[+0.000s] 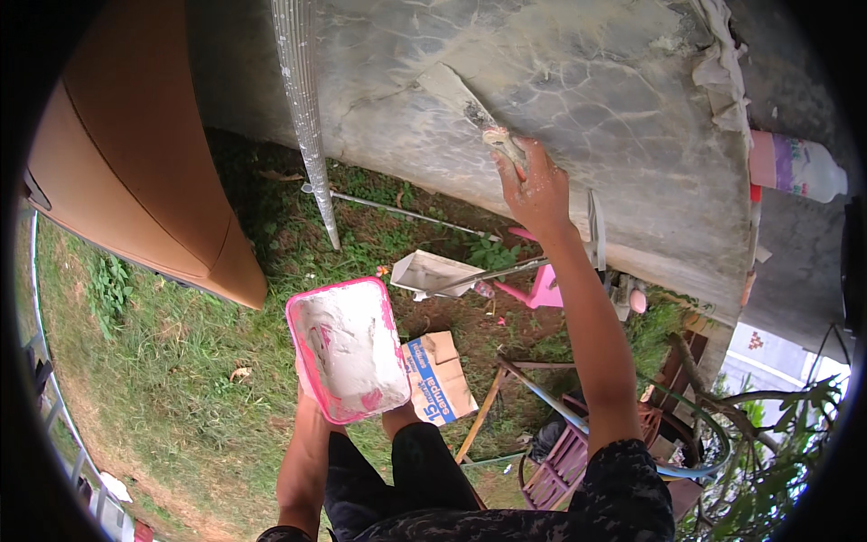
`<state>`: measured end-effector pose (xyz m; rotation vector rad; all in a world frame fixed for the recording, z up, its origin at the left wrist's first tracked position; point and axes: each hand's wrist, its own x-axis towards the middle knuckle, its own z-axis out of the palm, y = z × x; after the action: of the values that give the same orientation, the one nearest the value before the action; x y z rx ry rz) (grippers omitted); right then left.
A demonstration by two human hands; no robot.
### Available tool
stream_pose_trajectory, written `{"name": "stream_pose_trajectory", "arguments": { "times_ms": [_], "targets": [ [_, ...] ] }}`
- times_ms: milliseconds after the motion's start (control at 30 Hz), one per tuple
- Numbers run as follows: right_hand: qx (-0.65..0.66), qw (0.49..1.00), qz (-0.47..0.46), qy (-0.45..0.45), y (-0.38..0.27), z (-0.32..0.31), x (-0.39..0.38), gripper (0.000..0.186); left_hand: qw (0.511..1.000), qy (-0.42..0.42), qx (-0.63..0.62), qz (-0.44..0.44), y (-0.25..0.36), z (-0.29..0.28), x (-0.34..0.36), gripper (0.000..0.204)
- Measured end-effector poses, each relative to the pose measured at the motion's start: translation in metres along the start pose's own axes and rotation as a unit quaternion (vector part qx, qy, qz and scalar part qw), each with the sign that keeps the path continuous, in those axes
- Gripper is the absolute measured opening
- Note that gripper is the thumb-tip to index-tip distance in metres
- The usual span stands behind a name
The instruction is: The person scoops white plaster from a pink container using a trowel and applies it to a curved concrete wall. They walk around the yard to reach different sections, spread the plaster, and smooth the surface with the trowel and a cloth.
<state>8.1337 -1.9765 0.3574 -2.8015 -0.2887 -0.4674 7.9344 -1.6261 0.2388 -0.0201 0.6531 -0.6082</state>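
My right hand (540,194) is closed round the handle of a putty knife (465,101). Its long, smeared blade reaches up and left and lies at the grey plastered wall (596,108), which has pale, vein-like streaks. Lower down, my left hand (312,396) grips a pink-rimmed plastic tub (291,336) from the near left side and beneath; most of its fingers are hidden by the tub. White putty (361,339) coats the tub's inside, with pink patches of plastic showing through.
A large tan curved panel (135,199) stands at left, with a speckled pole (305,117) beside the wall. On the grass lie a cardboard box (452,375), a dustpan-like tray (438,271) and a pink plastic piece (544,287). A bottle (795,167) sits far right; a purple crate (553,470) is near.
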Motion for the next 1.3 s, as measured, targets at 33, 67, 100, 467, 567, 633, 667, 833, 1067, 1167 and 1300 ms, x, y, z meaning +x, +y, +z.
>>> {"name": "stream_pose_trajectory", "arguments": {
  "times_ms": [33,67,100,467,567,633,667,833,1067,1167,1300],
  "targets": [
    [-0.007,1.0,0.019,0.001,0.002,0.003,0.003,0.029,1.0,0.012,0.007,-0.005,-0.001,0.004,-0.001,0.068],
    [-0.011,0.999,0.046,-0.012,0.004,0.006,0.005,0.029,1.0,0.025,0.011,-0.008,-0.002,0.007,-0.001,0.068],
    [-0.011,0.998,0.059,-0.02,0.006,0.006,0.004,0.028,0.999,0.033,0.011,-0.011,-0.002,0.01,-0.002,0.068],
    [0.02,0.998,0.052,0.029,-0.008,-0.001,-0.036,0.029,0.998,0.054,0.008,0.011,0.0,0.002,-0.007,0.068],
    [0.016,0.998,0.013,0.051,-0.01,0.012,-0.012,0.028,0.998,0.054,0.005,0.009,-0.002,0.004,-0.007,0.068],
    [-0.003,0.999,0.036,0.033,-0.009,0.017,0.0,0.028,0.999,0.054,0.004,0.003,-0.004,0.006,-0.006,0.068],
    [-0.007,0.998,0.042,0.055,-0.008,0.017,0.002,0.028,0.999,0.053,0.004,0.001,-0.004,0.007,-0.006,0.068],
    [-0.002,0.991,0.116,0.065,-0.006,0.002,-0.019,0.028,0.998,0.06,0.0,-0.007,-0.003,0.005,-0.005,0.068],
    [0.031,0.997,0.054,0.048,0.0,0.0,-0.02,0.027,0.998,0.063,-0.008,0.007,-0.001,-0.001,-0.007,0.068],
    [-0.017,0.996,0.081,0.034,0.007,0.005,-0.014,0.027,0.998,0.068,-0.006,0.006,-0.001,-0.003,-0.007,0.068],
    [-0.005,0.987,0.16,0.014,0.005,0.0,-0.05,0.027,0.998,0.07,0.001,0.007,0.004,-0.005,-0.006,0.068]
  ]
}}
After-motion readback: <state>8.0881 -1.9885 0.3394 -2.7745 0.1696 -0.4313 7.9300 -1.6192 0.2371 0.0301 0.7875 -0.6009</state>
